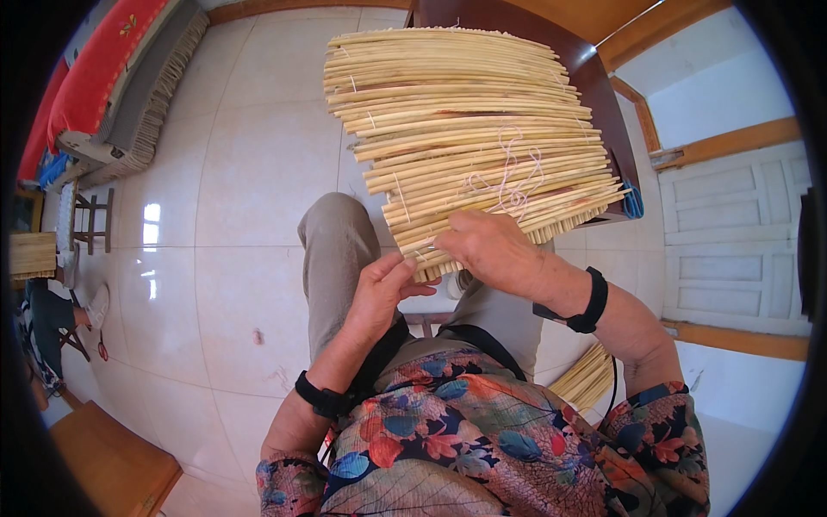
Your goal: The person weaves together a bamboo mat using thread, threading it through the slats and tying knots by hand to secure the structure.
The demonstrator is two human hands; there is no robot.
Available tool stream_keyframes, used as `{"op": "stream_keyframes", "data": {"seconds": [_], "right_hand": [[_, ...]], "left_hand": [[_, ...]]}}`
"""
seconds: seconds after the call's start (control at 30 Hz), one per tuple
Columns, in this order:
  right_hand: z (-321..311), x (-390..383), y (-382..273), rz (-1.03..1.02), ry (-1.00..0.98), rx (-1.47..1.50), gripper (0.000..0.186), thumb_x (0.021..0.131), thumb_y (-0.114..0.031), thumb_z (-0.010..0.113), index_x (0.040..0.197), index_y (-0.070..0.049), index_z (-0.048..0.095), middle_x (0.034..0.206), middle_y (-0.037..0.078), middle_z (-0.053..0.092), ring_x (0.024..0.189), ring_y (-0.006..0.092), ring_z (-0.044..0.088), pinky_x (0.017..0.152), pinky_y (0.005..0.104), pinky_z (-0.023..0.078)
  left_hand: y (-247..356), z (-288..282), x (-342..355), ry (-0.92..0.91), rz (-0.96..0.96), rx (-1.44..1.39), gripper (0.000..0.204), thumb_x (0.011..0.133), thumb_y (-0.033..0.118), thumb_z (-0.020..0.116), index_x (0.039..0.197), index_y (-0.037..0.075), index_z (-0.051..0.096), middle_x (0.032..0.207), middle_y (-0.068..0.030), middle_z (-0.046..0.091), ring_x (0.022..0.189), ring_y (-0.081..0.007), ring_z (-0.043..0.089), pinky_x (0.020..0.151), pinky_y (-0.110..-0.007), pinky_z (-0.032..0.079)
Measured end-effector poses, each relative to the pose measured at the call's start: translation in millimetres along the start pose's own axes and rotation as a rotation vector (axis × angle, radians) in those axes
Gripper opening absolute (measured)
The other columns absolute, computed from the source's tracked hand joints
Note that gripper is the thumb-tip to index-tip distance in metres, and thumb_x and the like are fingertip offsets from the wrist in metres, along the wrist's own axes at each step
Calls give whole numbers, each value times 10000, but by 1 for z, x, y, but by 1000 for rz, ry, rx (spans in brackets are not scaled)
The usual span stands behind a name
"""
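A mat of pale straw-coloured reed stalks, laid side by side and tied with white thread, spreads out in front of me. Its near edge curves down over my lap. My left hand pinches the mat's near left corner between thumb and fingers. Close beside it, my right hand is closed over the near stalks, its fingertips by a white stitch. Whatever is pinched in the right fingers is too small to make out. A loose pinkish-white thread lies in loops on top of the mat.
The mat rests on a dark red-brown table. More stalks lie on the floor at my right. A seat with a red cover stands far left, and another person's leg shows at the left rim. A wooden piece is lower left.
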State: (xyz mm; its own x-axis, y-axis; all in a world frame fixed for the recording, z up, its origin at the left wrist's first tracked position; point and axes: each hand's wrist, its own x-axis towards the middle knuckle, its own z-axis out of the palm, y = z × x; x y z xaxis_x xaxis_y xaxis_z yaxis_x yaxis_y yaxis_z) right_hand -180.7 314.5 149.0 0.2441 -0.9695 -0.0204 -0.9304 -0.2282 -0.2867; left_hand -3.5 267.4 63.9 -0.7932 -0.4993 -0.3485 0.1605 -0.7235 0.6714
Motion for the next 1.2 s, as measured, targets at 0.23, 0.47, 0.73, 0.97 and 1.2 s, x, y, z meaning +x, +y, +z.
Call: {"op": "stream_keyframes", "data": {"seconds": [0.23, 0.47, 0.73, 0.97, 1.2], "right_hand": [[-13, 7, -2, 33, -145, 76, 70, 740, -108, 523, 771, -72, 575, 768, 100, 525, 770, 284, 563, 611, 369, 469], [-13, 13, 2, -28, -182, 34, 90, 748, -107, 513, 780, -63, 585, 759, 108, 527, 770, 296, 561, 617, 383, 465], [-15, 19, -5, -44, -244, -49, 135, 727, -82, 519, 816, -43, 612, 812, 131, 566, 800, 302, 584, 631, 380, 484], [-9, 25, -5, -123, -186, -66, 101, 655, -56, 558, 712, -10, 628, 725, 158, 590, 695, 314, 606, 547, 381, 489], [-8, 32, -16, -124, -315, -186, 120, 630, -58, 572, 738, -19, 607, 727, 131, 575, 701, 296, 600, 570, 368, 498]], "left_hand": [[0, 0, 0, 6, -1, -2, 303, 904, 180, 435, 1098, -41, 507, 1001, -134, 593, 869, -227, 614, 747, -317, 503], [-2, 0, 2, 32, -4, -7, 264, 914, 162, 418, 1064, -36, 508, 979, -146, 594, 860, -247, 619, 739, -339, 513], [-3, 0, 2, 39, -12, -5, 318, 900, 170, 436, 1114, -55, 507, 995, -127, 592, 854, -201, 616, 732, -275, 505], [-5, 0, 3, 38, 6, 42, 271, 917, 164, 409, 1074, -29, 516, 988, -131, 600, 869, -234, 619, 744, -331, 516], [-5, 0, 2, 47, 6, 38, 302, 907, 171, 435, 1095, -47, 524, 987, -114, 592, 864, -185, 606, 745, -286, 507]]}}
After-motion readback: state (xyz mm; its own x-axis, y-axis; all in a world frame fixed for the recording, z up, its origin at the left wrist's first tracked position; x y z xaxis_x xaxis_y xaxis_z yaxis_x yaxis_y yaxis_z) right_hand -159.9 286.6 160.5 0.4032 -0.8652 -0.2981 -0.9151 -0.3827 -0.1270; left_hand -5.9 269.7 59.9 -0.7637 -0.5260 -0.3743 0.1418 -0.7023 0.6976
